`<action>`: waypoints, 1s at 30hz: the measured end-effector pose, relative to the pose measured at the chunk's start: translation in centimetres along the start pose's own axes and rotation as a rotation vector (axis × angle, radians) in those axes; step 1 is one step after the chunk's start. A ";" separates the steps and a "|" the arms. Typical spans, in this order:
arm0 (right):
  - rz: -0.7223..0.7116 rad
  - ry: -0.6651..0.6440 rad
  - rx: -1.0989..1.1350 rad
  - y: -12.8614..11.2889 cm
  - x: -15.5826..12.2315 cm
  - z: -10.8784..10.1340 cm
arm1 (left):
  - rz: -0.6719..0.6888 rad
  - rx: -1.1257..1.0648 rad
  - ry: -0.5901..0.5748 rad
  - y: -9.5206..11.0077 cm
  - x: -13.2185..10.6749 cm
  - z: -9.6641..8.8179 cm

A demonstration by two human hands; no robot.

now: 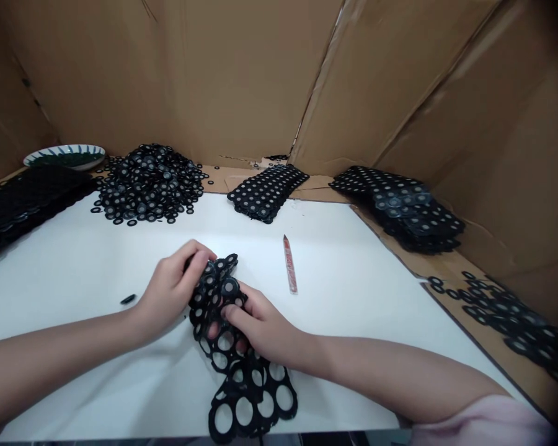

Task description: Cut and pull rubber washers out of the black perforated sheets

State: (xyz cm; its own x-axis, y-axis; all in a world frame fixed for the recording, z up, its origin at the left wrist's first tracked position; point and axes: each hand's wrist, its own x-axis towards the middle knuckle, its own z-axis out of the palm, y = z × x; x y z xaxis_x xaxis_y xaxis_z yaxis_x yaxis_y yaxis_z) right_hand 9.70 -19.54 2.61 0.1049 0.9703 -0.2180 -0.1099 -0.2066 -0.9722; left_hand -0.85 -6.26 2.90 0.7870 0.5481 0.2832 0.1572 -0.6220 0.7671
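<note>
Between my two hands is a floppy black perforated sheet [235, 371] with rows of round holes. Its lower end shows large open holes and rests at the table's front edge, while the upper part still carries small black rings. My left hand [174, 288] pinches the upper left edge, fingers partly hidden behind it. Lower down, my right hand [260, 322] grips the sheet's right side, with thumb on top and fingertips showing through the holes. A single black ring [230, 286] sits just above my right thumb.
A heap of loose black rings [151, 186] lies at the back left, beside a stack of black sheets [23, 201] and a plate [67, 156]. More perforated sheets [267, 192] stand behind. A pointed red-and-clear tool [290, 266] and a black scrap [128, 299] lie on the white table [353, 297].
</note>
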 end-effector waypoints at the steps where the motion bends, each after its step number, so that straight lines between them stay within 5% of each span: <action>1: -0.008 -0.004 0.012 0.0 0.0 0.0 | 0.033 0.023 0.027 -0.1 0.0 0.0; 6: -0.016 -0.018 0.003 0.3 -0.1 -0.2 | 0.432 0.220 -0.116 -1.3 -0.7 0.5; 11: -0.041 -0.036 -0.072 0.6 -0.2 -0.3 | 0.514 0.286 -0.226 -1.6 -0.7 0.6; 15: -0.083 -0.053 -0.169 0.7 -0.3 -0.4 | 0.401 0.200 -0.293 -1.4 -0.4 0.3; 20: -0.044 -0.061 -0.162 0.5 -0.2 -0.5 | 0.417 0.184 -0.296 -1.6 -0.3 0.1; 26: -0.072 -0.046 -0.017 0.1 0.3 -0.3 | -0.010 -0.195 -0.269 -0.4 -0.2 0.4; 30: -0.066 -0.046 0.006 0.0 0.3 -0.7 | -0.065 -0.225 -0.172 0.1 0.1 0.2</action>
State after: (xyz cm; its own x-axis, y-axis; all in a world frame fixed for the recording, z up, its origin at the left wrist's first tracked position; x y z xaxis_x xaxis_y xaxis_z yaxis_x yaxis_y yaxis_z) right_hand 10.48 -19.31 2.49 0.0666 0.9866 -0.1492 -0.1106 -0.1414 -0.9838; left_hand -0.61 -6.38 2.88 0.8722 0.4679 0.1426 0.0893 -0.4389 0.8941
